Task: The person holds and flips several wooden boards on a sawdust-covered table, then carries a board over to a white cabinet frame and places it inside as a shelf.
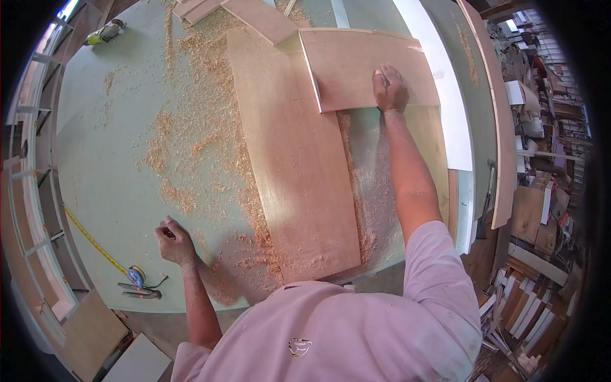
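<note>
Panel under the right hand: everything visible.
The panel is roughly rectangular, tan, wood-like, with a pale left edge. It lies apparently flat, its left part overlapping the long board. The right hand, fingers curled, rests on it towards the near edge. A white strip runs by its right end; contact unclear.

One long, tan, flat wooden board (299, 184) has one shorter, tan, rectangular wooden panel (350, 63) overlapping its far end. One bare left hand (175, 243) is to the long board's left and one bare right hand (391, 90) to its right (two hands in all). Left of that board lie one round blue tape measure (136, 275) and one yellow-green and grey tool (102, 35).
</note>
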`<state>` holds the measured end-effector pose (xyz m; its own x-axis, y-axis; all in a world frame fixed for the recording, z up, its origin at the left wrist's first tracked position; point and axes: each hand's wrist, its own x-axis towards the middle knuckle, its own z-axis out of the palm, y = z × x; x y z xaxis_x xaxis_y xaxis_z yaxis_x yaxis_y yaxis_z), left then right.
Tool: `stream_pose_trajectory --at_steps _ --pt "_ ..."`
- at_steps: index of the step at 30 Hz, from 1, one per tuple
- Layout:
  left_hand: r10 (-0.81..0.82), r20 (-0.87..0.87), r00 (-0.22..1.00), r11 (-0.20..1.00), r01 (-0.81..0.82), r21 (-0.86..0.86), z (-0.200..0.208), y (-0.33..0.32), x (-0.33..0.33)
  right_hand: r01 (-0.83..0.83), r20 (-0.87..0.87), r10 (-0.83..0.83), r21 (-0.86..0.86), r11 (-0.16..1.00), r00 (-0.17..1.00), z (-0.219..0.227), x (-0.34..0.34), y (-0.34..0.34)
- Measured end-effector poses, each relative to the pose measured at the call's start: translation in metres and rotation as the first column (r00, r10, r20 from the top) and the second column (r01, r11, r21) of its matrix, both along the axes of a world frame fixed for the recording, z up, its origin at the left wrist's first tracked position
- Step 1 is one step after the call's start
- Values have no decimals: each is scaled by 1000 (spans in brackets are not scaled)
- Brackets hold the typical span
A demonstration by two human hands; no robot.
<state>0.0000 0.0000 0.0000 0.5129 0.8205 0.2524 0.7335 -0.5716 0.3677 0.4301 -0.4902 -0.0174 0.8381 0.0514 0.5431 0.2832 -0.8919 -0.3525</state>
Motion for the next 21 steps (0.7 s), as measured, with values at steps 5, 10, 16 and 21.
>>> stream_pose_trajectory --at_steps 5,10,16,21 --pt "7 3 1000 1000 -7 6 6 6 1 1 -20 -1 19 1000 1000 -1 2 10" --pt "21 4 1000 1000 -21 -8 9 0 5 1 -22 -1 -6 1000 1000 0 8 9" --pt "-3 0 1000 1000 3 29 3 0 3 5 -19 -5 -9 1000 1000 0 11 6" --pt "-2 0 1000 1000 2 23 2 -4 5 10 -27 -10 -19 1000 1000 1 14 5"
